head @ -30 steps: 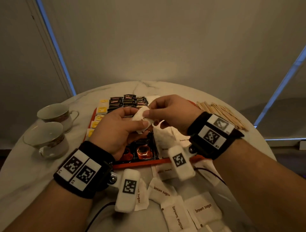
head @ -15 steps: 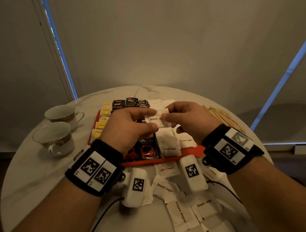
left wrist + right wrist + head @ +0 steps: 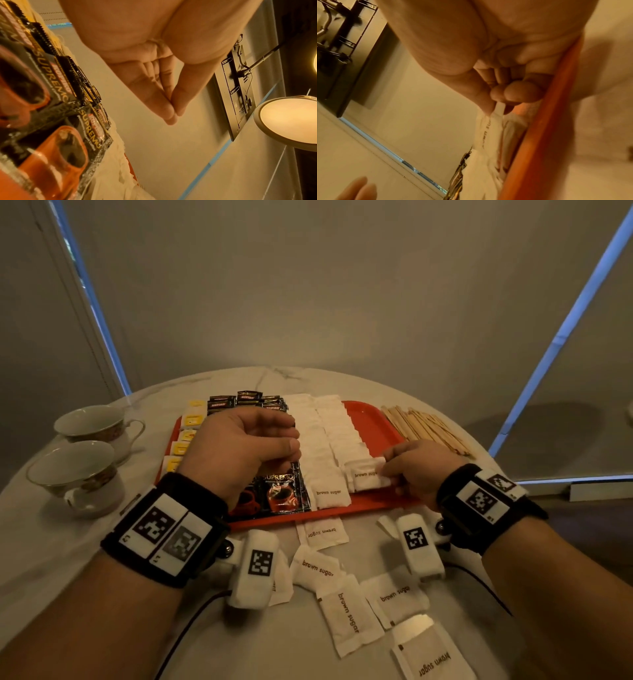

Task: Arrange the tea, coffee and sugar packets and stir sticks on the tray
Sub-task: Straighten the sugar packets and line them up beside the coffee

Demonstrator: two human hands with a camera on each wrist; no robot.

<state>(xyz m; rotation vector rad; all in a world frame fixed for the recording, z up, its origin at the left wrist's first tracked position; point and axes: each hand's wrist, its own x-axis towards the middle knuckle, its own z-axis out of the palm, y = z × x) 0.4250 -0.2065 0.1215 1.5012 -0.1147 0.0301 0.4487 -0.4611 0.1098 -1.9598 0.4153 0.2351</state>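
A round white marble-veined counter (image 3: pixel 51 546) stands before a wide grey blind (image 3: pixel 342 296) that fills the back of the room. Thin strips of blue daylight (image 3: pixel 579 306) show along the blind's slanted edges, left and right. The room is dim and warm-toned. Low on the right a pale sill (image 3: pixel 596 491) runs along the wall. In the left wrist view a round ceiling lamp (image 3: pixel 288 121) glows overhead beside a dark flat panel (image 3: pixel 238 86) with cables, and another bright light shows at the right edge.
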